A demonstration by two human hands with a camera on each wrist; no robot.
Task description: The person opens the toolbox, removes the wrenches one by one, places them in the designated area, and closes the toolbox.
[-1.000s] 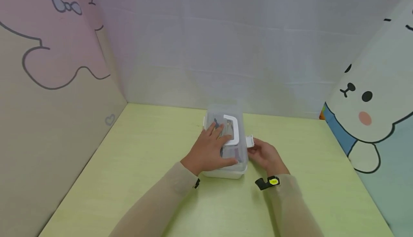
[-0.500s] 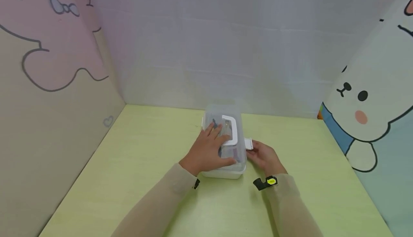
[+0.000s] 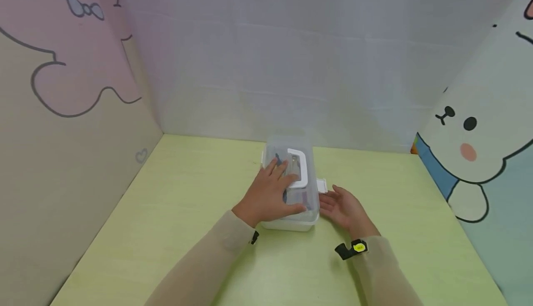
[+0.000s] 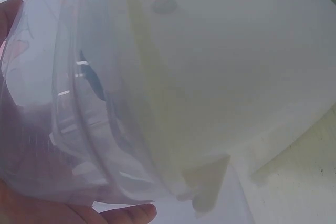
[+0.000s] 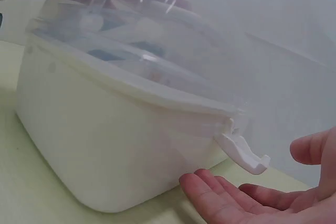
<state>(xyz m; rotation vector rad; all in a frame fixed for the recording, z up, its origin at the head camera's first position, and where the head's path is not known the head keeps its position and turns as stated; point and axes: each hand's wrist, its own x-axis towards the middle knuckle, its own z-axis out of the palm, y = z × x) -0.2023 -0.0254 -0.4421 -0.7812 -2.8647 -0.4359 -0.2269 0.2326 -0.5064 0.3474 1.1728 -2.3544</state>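
A storage box with a white base and a clear lid stands on the table. Through the lid I see dark and bluish items, too blurred to name. A white carry handle lies on top of the lid. My left hand rests flat on the lid, fingers spread beside the handle. On the box's right side a white latch sticks outward, swung away from the wall. Just below and beside that latch, my right hand has its fingers extended and thumb apart, holding nothing.
The pale yellow-green table extends around the box. A whitish back curtain hangs behind it. Side panels printed with cartoon animals flank the table, one at the left and one at the right.
My right hand has let go of the latch and drawn slightly back to the right, its fingers spreading. The latch still sticks out. The left hand has stayed on the lid.
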